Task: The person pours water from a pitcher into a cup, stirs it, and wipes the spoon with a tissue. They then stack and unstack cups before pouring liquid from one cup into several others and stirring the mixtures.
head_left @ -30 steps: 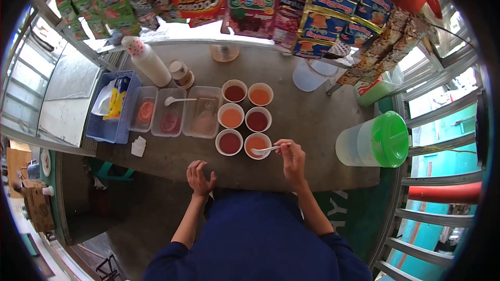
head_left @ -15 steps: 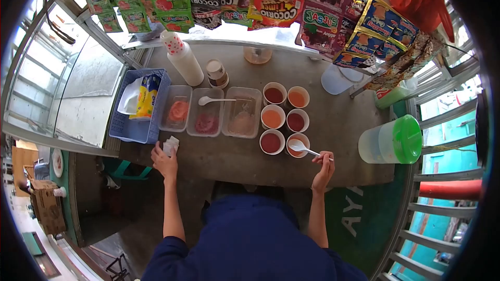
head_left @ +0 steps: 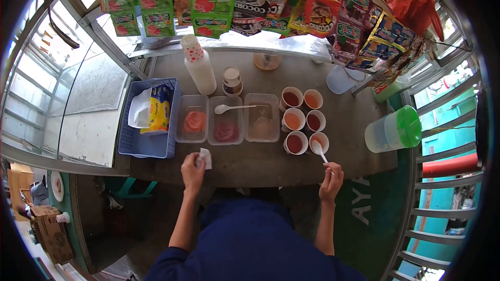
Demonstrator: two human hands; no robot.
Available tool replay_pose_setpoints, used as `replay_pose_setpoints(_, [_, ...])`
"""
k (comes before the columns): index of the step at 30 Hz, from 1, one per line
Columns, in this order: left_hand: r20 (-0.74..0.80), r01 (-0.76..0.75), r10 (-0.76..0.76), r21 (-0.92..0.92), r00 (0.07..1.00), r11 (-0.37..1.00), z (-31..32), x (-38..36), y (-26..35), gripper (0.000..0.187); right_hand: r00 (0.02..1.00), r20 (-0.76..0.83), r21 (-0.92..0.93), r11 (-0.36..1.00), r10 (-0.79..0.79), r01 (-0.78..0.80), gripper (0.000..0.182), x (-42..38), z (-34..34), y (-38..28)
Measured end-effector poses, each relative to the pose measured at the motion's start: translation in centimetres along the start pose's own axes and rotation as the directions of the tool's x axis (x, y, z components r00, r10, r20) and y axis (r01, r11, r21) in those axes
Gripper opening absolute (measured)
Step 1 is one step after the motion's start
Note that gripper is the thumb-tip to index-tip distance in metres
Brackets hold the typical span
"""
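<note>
In my left hand [head_left: 193, 171], low over the counter's near edge, is a crumpled white tissue [head_left: 207, 159] pinched between the fingers. My right hand [head_left: 331, 181] grips the handle end of a white plastic spoon [head_left: 317, 149]. The spoon's bowl overlaps the near right paper cup [head_left: 325, 137], which has orange contents. That cup belongs to a cluster of several cups in two columns; the near left cup [head_left: 295, 144] is dark red inside. Left of them stand three clear tubs with orange powder [head_left: 195, 121], pink powder [head_left: 227, 131] and brownish powder [head_left: 262, 128]. A second spoon [head_left: 229, 108] lies across the tubs.
A blue basket [head_left: 174, 119] with a yellow-blue tissue pack [head_left: 159, 108] stands at the left. Stacked cups [head_left: 200, 75] rise behind the tubs. A green-lidded water container [head_left: 383, 136] sits at the right. Drink sachets [head_left: 211, 2] hang overhead.
The view has turned left. My left hand has moved rightward along the counter with the tissue. My right hand has come nearer my body, so the spoon's handle points more towards me.
</note>
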State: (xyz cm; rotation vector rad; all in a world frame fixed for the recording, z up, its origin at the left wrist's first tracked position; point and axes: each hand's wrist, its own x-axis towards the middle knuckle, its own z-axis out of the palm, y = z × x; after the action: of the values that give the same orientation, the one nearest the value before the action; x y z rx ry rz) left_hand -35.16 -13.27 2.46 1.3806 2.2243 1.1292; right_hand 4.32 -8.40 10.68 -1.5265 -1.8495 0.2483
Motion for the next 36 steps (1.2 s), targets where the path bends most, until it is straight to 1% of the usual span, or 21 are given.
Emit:
replay_pose_setpoints(3, [0.188,0.124,-0.078,-0.246,0.979,0.961,0.8,-0.9,0.8,0.024,0.995,-0.070,-0.033,0.997,0.072,-0.074,0.017,-0.8,0.7,-0.8])
replay_pose_setpoints(5, [0.293,0.200,-0.091,-0.370,0.952,0.907,1.1,-1.6,2.3,0.024,0.935,-0.263,0.208,0.960,0.238,-0.186,0.022,-1.4,1.2,-1.6])
replay_pose_setpoints(6, [0.326,0.225,-0.084,-0.425,0.942,0.877,0.9,-1.8,3.3,0.024,0.935,-0.259,0.206,0.960,0.243,-0.192,0.022,-1.8,1.4,-2.1])
replay_pose_setpoints(8, [0.370,0.210,-0.056,-0.389,0.927,0.897,1.0,-2.3,4.3,0.024,0.875,-0.395,0.357,0.924,0.280,-0.134,0.029,-2.0,1.4,-3.9])
replay_pose_setpoints(10, [0.496,0.478,-0.176,-0.586,0.850,0.655,1.7,-2.9,5.2,0.026,0.870,-0.408,0.410,0.907,0.277,-0.096,0.033,-1.9,2.0,-6.9])
replay_pose_setpoints(12, [0.514,0.486,-0.155,-0.608,0.844,0.628,2.5,-3.1,5.4,0.027,0.958,-0.196,0.476,0.874,0.209,-0.093,0.030,-2.1,2.8,-9.5])
replay_pose_setpoints(14, [0.438,0.416,-0.127,-0.667,0.890,0.618,2.4,-3.2,6.7,0.025,0.991,-0.016,0.531,0.840,0.135,-0.106,0.021,-2.6,4.8,-10.9])
replay_pose_setpoints(15, [0.318,0.235,-0.040,-0.605,0.947,0.761,3.0,-3.1,6.1,0.022,0.991,-0.012,0.532,0.840,0.132,-0.106,0.021,-2.6,5.4,-11.6])
replay_pose_setpoints(16, [0.311,0.236,-0.047,-0.604,0.949,0.761,2.6,-2.8,6.6,0.022,0.999,0.041,0.452,0.891,0.019,-0.035,0.020,-2.3,6.0,-12.2])
replay_pose_setpoints(17, [0.190,0.061,0.053,-0.550,0.980,0.833,1.8,-2.3,7.8,0.021,0.990,0.104,0.377,0.925,-0.094,0.048,0.019,-2.0,6.7,-12.9])
replay_pose_setpoints(18, [0.076,-0.112,0.165,-0.465,0.983,0.878,1.1,-2.0,8.4,0.020,0.989,0.110,0.387,0.920,-0.104,0.053,0.019,-1.6,7.2,-13.8])
replay_pose_setpoints(20, [0.039,-0.183,0.222,-0.442,0.974,0.878,0.7,-1.7,8.2,0.022,0.975,0.116,0.385,0.914,-0.187,0.129,0.013,-0.7,7.7,-15.4])
replay_pose_setpoints(22, [-0.041,-0.438,0.447,-0.300,0.894,0.848,0.6,-1.6,7.7,0.024,0.965,0.169,0.400,0.909,-0.203,0.121,0.012,-0.2,8.1,-16.3])
replay_pose_setpoints(24, [-0.049,-0.443,0.450,-0.298,0.892,0.846,0.3,-1.7,7.5,0.025,0.942,0.141,0.435,0.874,-0.306,0.219,0.010,0.4,8.8,-16.8])
replay_pose_setpoints(29, [-0.168,-0.566,0.541,-0.246,0.824,0.787,-0.2,-0.5,6.5,0.029,0.927,0.195,0.494,0.849,-0.321,0.190,0.013,1.8,10.3,-16.6])
replay_pose_setpoints(30, [-0.176,-0.567,0.539,-0.239,0.824,0.789,-0.1,-0.3,6.3,0.029,0.926,0.224,0.520,0.841,-0.304,0.150,0.015,2.0,10.6,-16.5])
replay_pose_setpoints(31, [-0.281,-0.529,0.460,-0.265,0.842,0.806,0.1,0.1,6.3,0.035,0.924,0.221,0.524,0.837,-0.314,0.159,0.015,2.2,11.1,-16.4])
replay_pose_setpoints(33, [-0.392,-0.505,0.380,-0.294,0.838,0.811,0.8,1.1,6.6,0.040,0.937,0.258,0.645,0.764,-0.237,0.015,0.018,2.8,12.0,-16.2])
replay_pose_setpoints(34, [-0.442,-0.439,0.209,-0.520,0.872,0.733,1.2,1.7,7.2,0.047,0.936,0.250,0.647,0.762,-0.247,0.029,0.018,3.2,12.4,-16.3])
replay_pose_setpoints(35, [-0.443,-0.374,0.032,-0.714,0.896,0.592,1.3,2.3,7.5,0.053,0.944,0.262,0.714,0.698,-0.200,-0.050,0.017,3.6,12.8,-16.6])
replay_pose_setpoints(36, [-0.454,-0.385,0.033,-0.713,0.891,0.586,1.4,3.0,7.3,0.053,0.947,0.282,0.772,0.623,-0.155,-0.127,0.017,4.2,13.3,-16.8])
